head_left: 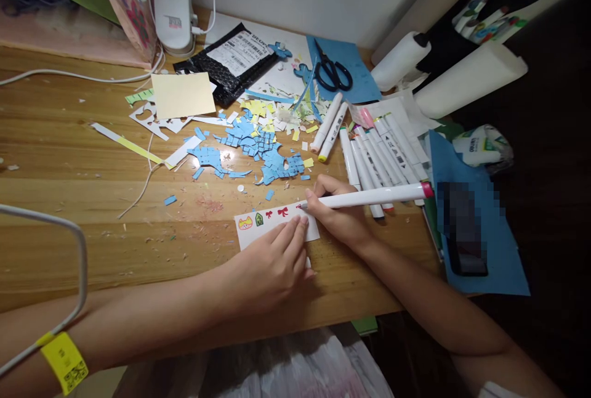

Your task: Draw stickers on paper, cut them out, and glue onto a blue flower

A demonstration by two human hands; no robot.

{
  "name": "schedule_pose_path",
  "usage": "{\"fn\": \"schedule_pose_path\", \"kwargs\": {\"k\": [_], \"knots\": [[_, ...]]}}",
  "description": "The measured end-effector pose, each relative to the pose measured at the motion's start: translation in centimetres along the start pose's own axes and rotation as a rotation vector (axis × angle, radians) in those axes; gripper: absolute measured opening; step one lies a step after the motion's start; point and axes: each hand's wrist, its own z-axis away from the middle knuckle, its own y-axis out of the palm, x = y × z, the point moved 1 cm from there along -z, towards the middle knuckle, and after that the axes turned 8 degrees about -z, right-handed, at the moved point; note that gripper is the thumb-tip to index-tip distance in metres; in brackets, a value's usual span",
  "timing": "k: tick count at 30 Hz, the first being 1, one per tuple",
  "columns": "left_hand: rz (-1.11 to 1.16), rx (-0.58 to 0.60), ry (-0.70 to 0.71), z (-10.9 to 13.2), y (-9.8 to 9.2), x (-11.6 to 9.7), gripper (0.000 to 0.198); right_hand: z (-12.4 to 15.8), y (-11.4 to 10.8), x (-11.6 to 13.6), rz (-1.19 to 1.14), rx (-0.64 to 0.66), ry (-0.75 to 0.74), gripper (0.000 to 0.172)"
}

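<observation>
A small white strip of paper [249, 239] lies on the desk near its front edge. Along its top run little drawings: a yellow-and-orange animal face, a green shape and red bows. My left hand [277, 256] rests flat across the strip, fingers stretched out and pressing it down; part of the paper is hidden beneath. Pinched in my right hand [339, 210] is a white marker [378, 196] with a pink-red end cap. Its tip touches the strip's upper right, at a small red mark.
Several markers [376, 151] lie behind my right hand. Blue and yellow paper scraps [258, 139] cover the desk's middle. Further back are black scissors [332, 71], a black parcel bag [231, 62] and a white power adapter [173, 10]. A phone [464, 231] lies on blue paper at right.
</observation>
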Motion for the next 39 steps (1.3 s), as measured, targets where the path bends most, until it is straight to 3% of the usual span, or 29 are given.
{"fn": "schedule_pose_path", "kwargs": {"k": [25, 39], "knots": [[-0.002, -0.03, -0.014, -0.04, 0.3, -0.01, 0.036, -0.05, -0.06, -0.01, -0.004, 0.002, -0.029, 0.031], [0.015, -0.039, -0.016, -0.15, 0.22, 0.05, 0.033, -0.11, -0.14, 0.32, 0.026, 0.015, 0.03, 0.031]]}}
